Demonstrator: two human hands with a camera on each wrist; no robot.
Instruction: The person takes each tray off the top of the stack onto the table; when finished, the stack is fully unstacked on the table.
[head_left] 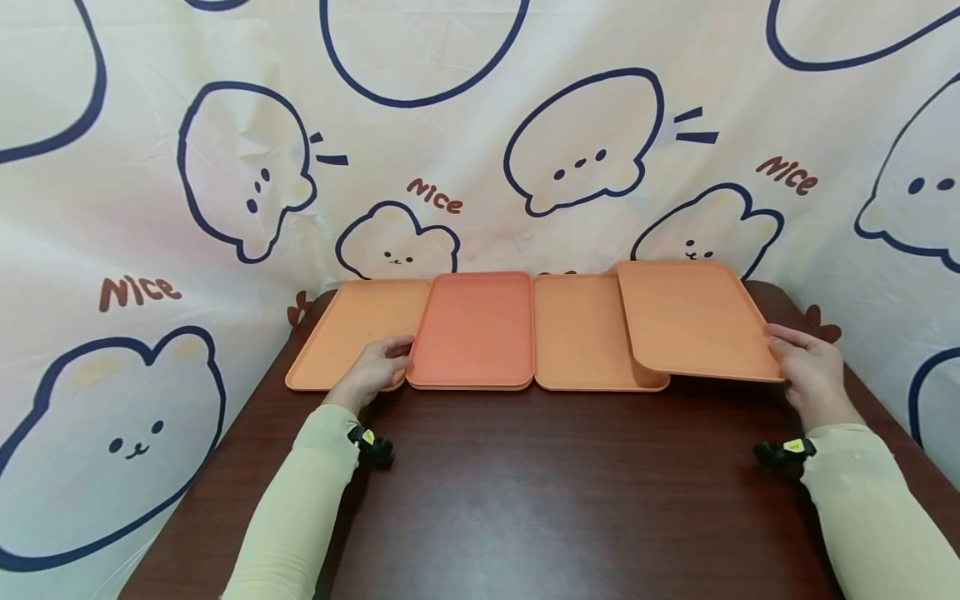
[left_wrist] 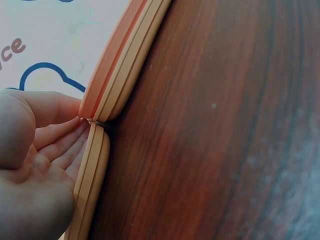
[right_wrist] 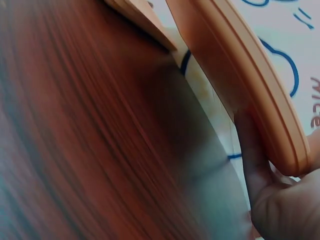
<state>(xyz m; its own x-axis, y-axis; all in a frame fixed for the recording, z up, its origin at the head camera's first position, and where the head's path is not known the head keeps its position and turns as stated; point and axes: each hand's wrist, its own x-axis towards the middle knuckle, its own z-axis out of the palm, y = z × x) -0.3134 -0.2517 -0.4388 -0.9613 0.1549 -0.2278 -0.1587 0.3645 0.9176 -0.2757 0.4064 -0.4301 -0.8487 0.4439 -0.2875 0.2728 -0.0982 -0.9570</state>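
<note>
My right hand [head_left: 813, 371] grips an orange tray [head_left: 697, 321] by its right edge. That tray is raised off the table and tilted, overlapping the right part of a light orange tray [head_left: 581, 329]. In the right wrist view, the fingers and thumb [right_wrist: 255, 155] are on both sides of the held tray [right_wrist: 250, 75]. My left hand [head_left: 372, 367] is over the leftmost light orange tray [head_left: 337, 333], its fingertips touching the left edge of a coral tray [head_left: 472, 329]. The left wrist view shows the coral tray [left_wrist: 107, 65] lying flat on an orange one [left_wrist: 135, 60].
The trays stand side by side along the far edge of a dark brown wooden table [head_left: 525, 483]. Behind and around it hangs a pale cloth [head_left: 480, 150] printed with cartoon bears. A small black device is strapped to each wrist.
</note>
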